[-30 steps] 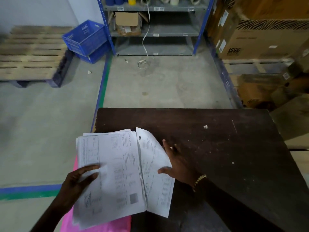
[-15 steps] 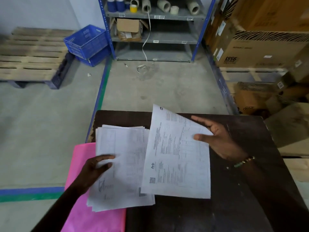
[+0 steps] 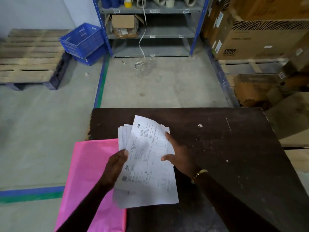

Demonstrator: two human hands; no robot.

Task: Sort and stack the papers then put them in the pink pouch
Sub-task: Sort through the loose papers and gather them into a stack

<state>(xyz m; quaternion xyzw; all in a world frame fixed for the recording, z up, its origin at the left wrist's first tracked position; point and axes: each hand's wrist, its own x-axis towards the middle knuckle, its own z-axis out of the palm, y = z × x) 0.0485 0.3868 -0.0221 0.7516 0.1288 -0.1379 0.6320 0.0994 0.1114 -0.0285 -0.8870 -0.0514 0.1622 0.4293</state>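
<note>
A stack of printed white papers (image 3: 147, 164) lies over the left part of the dark table (image 3: 225, 156). My left hand (image 3: 115, 166) grips the stack's left edge with the thumb on top. My right hand (image 3: 178, 156) holds its right edge, fingers under the top sheet, which curls up at the far end. The pink pouch (image 3: 90, 181) lies flat to the left, partly under the papers and my left arm, hanging over the table's left edge.
A small white scrap (image 3: 200, 125) lies on the table at the right. Beyond the table are a concrete floor, a blue metal shelf (image 3: 150, 30), blue crates (image 3: 83, 41), a wooden pallet (image 3: 30, 59) and cardboard boxes (image 3: 259, 41) to the right.
My right hand has brought the single sheet left and laid it on top of the stack. My left hand shifted to grip the stack's edge. The stack moved right, uncovering more of the pouch.
</note>
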